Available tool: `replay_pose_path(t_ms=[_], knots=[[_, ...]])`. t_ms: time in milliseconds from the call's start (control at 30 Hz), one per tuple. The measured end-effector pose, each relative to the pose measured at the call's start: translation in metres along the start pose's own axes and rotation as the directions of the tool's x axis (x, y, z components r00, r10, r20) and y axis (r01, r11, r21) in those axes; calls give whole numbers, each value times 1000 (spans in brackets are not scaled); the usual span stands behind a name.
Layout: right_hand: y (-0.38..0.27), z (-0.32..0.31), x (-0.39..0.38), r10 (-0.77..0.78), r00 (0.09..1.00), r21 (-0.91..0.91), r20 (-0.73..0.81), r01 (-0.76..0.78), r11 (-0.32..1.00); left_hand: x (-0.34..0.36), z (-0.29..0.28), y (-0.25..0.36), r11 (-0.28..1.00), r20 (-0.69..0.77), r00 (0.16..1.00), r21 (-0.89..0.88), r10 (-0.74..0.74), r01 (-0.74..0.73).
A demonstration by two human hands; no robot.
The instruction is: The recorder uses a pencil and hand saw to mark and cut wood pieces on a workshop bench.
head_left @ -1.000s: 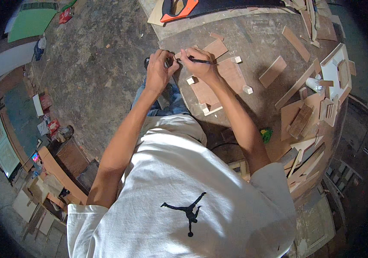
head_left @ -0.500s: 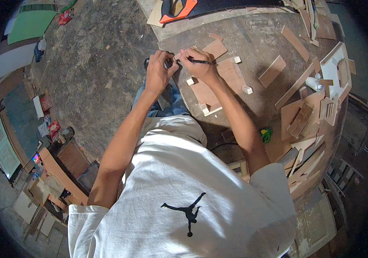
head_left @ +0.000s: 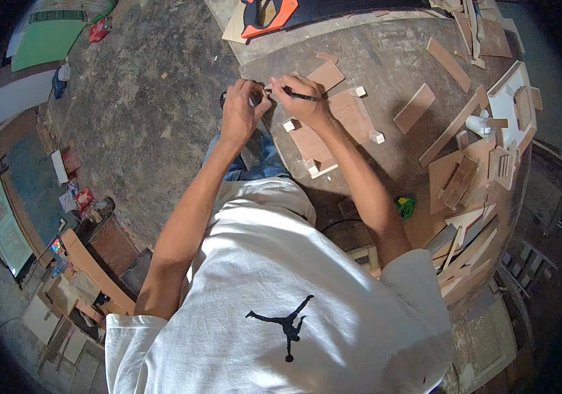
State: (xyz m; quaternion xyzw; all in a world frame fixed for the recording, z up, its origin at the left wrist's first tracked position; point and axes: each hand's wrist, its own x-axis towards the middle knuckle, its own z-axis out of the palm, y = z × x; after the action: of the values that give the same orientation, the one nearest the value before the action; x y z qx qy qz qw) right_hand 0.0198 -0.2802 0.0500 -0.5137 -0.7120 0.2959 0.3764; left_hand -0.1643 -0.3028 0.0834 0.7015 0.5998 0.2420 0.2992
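My right hand (head_left: 299, 98) is closed around a dark, slim pen (head_left: 305, 97), its tip end pointing toward my left hand (head_left: 243, 108). The fingers of my left hand are pinched on a small pale piece, mostly hidden by them, at the edge of the workbench. Under and beside my right wrist lies a thin brown wooden panel (head_left: 352, 117) with small whitish blocks at its corners, one of them the block (head_left: 376, 136) at its right. Just beyond my right hand is a flat offcut of wood (head_left: 326, 76).
A handsaw with an orange and black handle (head_left: 281, 18) lies at the bench's far side. Loose wooden strips (head_left: 415, 108), a white bottle (head_left: 478, 125) and stacked boards (head_left: 468, 240) are on the right. A green bundle (head_left: 406, 206) sits near my right elbow. Concrete floor (head_left: 156, 118) stretches left.
Both hands keep nearly the same place and hold, with the pen in my right hand. The whole view has shifted very slightly.
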Motion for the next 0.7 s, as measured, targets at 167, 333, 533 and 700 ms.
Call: replay_pose_path(t_ms=[167, 333, 533, 700], knots=[[0, 0, 1, 27, 999, 3, 33, -27, 1000, 1, 0, -2, 1000, -6, 1000, 16, 12, -12], [1, 0, 1, -13, 1000, -45, 13, 14, 999, 1, -1, 2, 1000, -6, 1000, 19, 4, -4], [-3, -1, 1, -7, 1000, -13, -6, 7, 1000, 0, -1, 0, 1000, -11, 1000, -7, 4, -4], [-4, 0, 1, -52, 997, 52, -63, 55, 997, -1, 1, 0, 999, -29, 999, 7, 34, -34]])
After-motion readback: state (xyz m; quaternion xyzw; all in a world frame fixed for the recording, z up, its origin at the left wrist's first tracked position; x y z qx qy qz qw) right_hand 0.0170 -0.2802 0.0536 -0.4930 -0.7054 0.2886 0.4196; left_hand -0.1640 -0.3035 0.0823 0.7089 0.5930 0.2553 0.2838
